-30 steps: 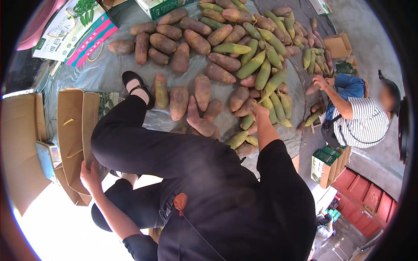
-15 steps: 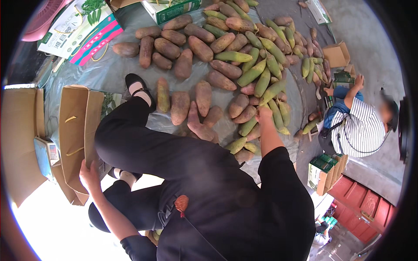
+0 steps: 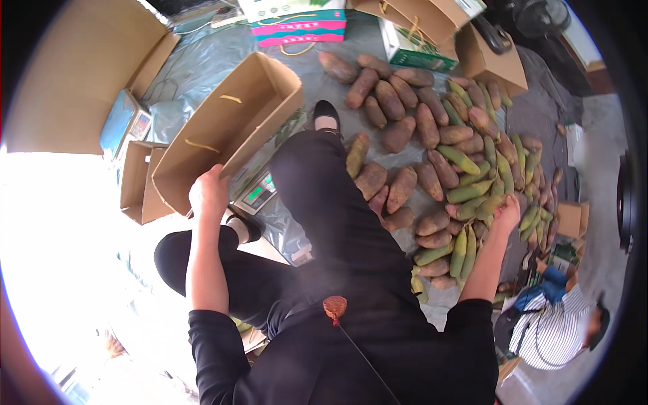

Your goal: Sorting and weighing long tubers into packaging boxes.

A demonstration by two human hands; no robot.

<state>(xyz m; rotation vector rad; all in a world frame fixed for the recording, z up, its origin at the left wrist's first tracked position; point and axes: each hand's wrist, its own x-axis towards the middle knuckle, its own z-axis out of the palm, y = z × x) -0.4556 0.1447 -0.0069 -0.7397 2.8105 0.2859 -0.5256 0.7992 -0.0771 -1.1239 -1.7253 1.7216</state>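
Observation:
My left hand [image 3: 209, 196] is closed on the near edge of a long open cardboard gift box [image 3: 236, 101], which tilts to the left of my knees. Yellow cord loops show on its bare inner walls. My right hand [image 3: 507, 213] is closed around the end of a green radish [image 3: 488, 206] at the right side of the heap. Other green radishes [image 3: 461, 251] lie just below and left of that hand. Larger brownish-purple radishes [image 3: 399, 134] are spread on the plastic sheet beyond my knee.
A scale [image 3: 256, 194] with a lit green display stands beside the gift box. Another scale [image 3: 128, 125] and a smaller carton [image 3: 138, 182] are farther left. Printed bags [image 3: 300, 27] and cartons [image 3: 493, 64] line the far side. A person in a striped shirt [image 3: 550, 327] is at the right.
My view has swung left, so the heap appears farther right. The gift box has been raised and tilted in my left hand, uncovering the scale. My right hand stays at the green radishes.

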